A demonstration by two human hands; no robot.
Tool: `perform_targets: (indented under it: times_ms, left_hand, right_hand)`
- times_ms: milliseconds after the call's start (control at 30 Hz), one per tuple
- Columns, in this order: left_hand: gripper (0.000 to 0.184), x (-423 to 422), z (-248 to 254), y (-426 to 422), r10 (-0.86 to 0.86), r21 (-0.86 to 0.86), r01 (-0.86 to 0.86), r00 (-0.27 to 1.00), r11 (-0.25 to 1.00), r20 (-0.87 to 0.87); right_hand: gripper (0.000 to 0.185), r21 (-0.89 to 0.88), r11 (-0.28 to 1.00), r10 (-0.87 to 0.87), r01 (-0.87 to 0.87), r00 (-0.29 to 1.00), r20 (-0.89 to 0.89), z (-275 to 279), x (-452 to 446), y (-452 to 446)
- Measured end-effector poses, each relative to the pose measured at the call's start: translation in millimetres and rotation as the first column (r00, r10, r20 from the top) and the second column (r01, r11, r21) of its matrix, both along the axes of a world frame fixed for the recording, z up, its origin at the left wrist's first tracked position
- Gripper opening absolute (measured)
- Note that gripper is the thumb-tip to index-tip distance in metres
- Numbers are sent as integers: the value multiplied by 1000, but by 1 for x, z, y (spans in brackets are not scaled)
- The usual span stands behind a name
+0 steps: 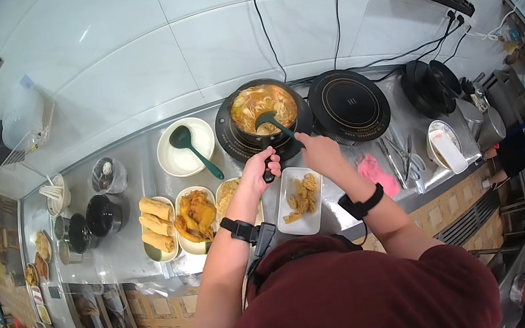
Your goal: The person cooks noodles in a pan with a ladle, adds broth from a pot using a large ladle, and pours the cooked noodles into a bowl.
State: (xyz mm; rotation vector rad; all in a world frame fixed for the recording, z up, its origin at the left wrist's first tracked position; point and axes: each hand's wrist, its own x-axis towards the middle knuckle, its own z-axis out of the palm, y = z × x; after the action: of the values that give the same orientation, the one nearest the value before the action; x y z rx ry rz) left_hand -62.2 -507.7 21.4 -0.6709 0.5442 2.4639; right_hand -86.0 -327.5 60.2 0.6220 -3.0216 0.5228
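A black pot (298, 123) of noodles in orange-brown broth (259, 100) stands on the left induction cooker (228, 140). My left hand (260, 172) is wrapped round the pot's black handle (269, 176). In my right hand (321, 153) is the handle of a dark green spoon (279, 124), whose head dips into the noodles. A plastic container (294, 227) with brown fried pieces (303, 197) sits just below my hands. Left of the pot, a second green spoon (182, 138) rests in a white bowl (164, 159).
A second induction cooker (349, 106) stands to the right. Plates of rolls (157, 224) and yellow-brown food (195, 217) line the front left. A pink cloth (377, 174), scissors (414, 166) and a bowl (436, 154) lie right. Black pots (104, 215) stand far left.
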Motion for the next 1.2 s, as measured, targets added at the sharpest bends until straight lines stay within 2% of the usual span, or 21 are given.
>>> perform_targets:
  times_ms: [100, 200, 300, 400, 500, 600, 700, 800, 1000, 1100, 1200]
  left_hand:
    - [11, -1, -1, -1, -18, 6, 18, 1000, 1000, -6]
    - [11, -1, 0, -1, -16, 7, 16, 1000, 1000, 5]
    - [11, -1, -1, -2, -15, 18, 15, 1000, 1000, -17]
    - [13, -1, -2, 1, 2, -2, -2, 1000, 1000, 13]
    - [11, -2, 0, -1, -4, 9, 4, 1000, 1000, 15]
    - [11, -2, -2, -1, -10, 23, 10, 1000, 1000, 8]
    - [12, -2, -3, -1, -15, 19, 15, 1000, 1000, -4]
    - [12, -2, -2, -1, -5, 5, 4, 1000, 1000, 14]
    - [11, -2, -4, -3, -14, 24, 14, 1000, 1000, -4]
    - [11, -1, -1, 1, -5, 14, 5, 1000, 1000, 7]
    - [12, 0, -1, -1, 2, -5, -2, 1000, 1000, -4]
  right_hand:
    - [37, 17, 1000, 6, -7, 1000, 21, -3, -15, -16]
    - [39, -174, 984, 32, -34, 999, -14, -7, -26, -11]
    - [40, -295, 952, -71, 86, 996, 62, 7, -21, -6]
    - [39, -331, 934, -117, 136, 990, 77, -2, -21, -5]
    - [37, -333, 942, -45, 48, 999, 16, -34, -20, 4]
    - [36, -220, 975, 32, -33, 999, -8, 1, 9, 11]
    - [37, -153, 988, -31, 35, 999, 33, 23, 27, 18]
    - [36, -99, 994, -32, 37, 998, 52, -1, 20, 22]
    - [32, -423, 902, -90, 90, 996, 20, -22, 13, 10]
    - [31, -490, 868, -133, 84, 989, -65, -48, 9, 7]
    - [34, -443, 894, -131, 60, 983, -131, -72, 8, 6]
